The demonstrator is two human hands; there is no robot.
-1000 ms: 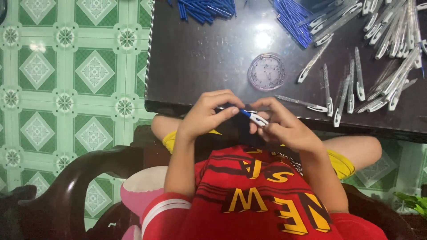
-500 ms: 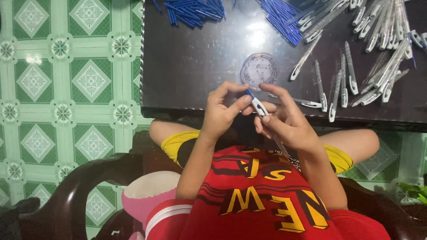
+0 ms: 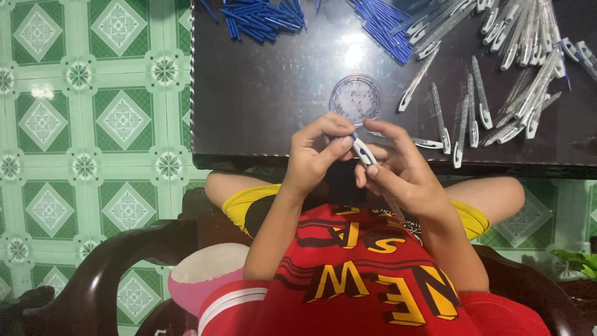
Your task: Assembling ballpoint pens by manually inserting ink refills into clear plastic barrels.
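Note:
My left hand (image 3: 318,154) and my right hand (image 3: 398,171) meet over the near edge of a dark table (image 3: 261,99). Together they hold a clear pen barrel with a white clip (image 3: 365,152); the barrel runs down through my right fingers. My left thumb and forefinger pinch a small blue part at the pen's upper end. Just beyond my hands a small round clear dish (image 3: 355,98) sits on the table.
Blue pen parts lie in two piles (image 3: 261,17) (image 3: 380,25) at the table's far side. Several clear pen barrels with white clips (image 3: 497,81) are scattered at the right. Green patterned floor tiles (image 3: 93,124) lie to the left. Dark wooden chair arms (image 3: 118,267) curve around me.
My hands have risen a little toward the round dish, turning the pen more upright. My left fingers now pinch the pen's upper end.

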